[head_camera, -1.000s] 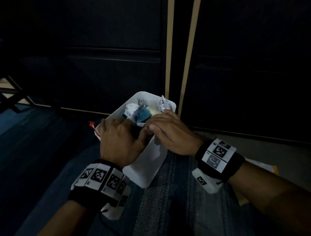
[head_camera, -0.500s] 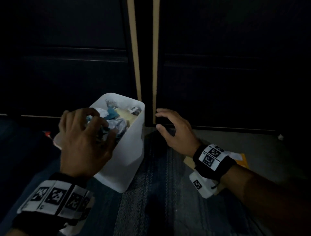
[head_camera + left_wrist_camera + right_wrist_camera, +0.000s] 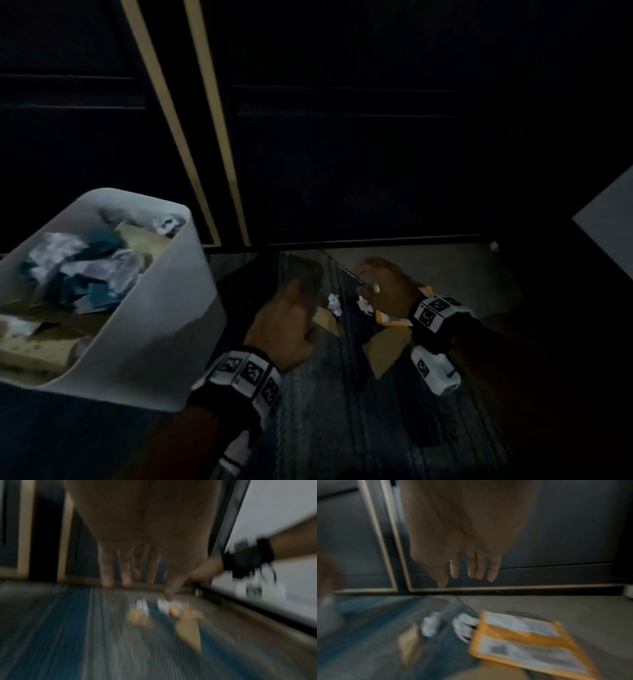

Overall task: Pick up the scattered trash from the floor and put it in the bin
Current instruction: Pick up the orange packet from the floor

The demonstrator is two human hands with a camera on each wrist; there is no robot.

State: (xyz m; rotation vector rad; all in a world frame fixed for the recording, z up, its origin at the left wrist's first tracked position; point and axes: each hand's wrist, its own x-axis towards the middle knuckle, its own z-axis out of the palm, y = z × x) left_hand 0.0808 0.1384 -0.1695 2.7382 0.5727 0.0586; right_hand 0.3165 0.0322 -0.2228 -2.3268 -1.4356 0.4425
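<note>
The white bin (image 3: 164,308), filled with crumpled paper and blue scraps, stands at the left in the head view. Two white crumpled paper balls (image 3: 335,303) (image 3: 364,304) lie on the striped rug beside an orange envelope (image 3: 394,318) and a brown cardboard piece (image 3: 329,320). My left hand (image 3: 298,291) hovers just left of the balls, its fingers (image 3: 126,580) hanging straight and empty. Above the envelope (image 3: 530,642) my right hand (image 3: 373,277) is spread, and its fingers (image 3: 471,572) hold nothing. Both wrist views are blurred.
Dark cabinet doors with pale trim (image 3: 212,137) close off the far side. The rug (image 3: 342,411) ends at bare floor (image 3: 462,274) on the right. A small white scrap (image 3: 494,245) lies by the cabinet base. A second cardboard piece (image 3: 387,356) sits near my right wrist.
Both hands have left the bin and moved right and down toward the trash on the rug. The view has swung right, so the bin is now at the left.
</note>
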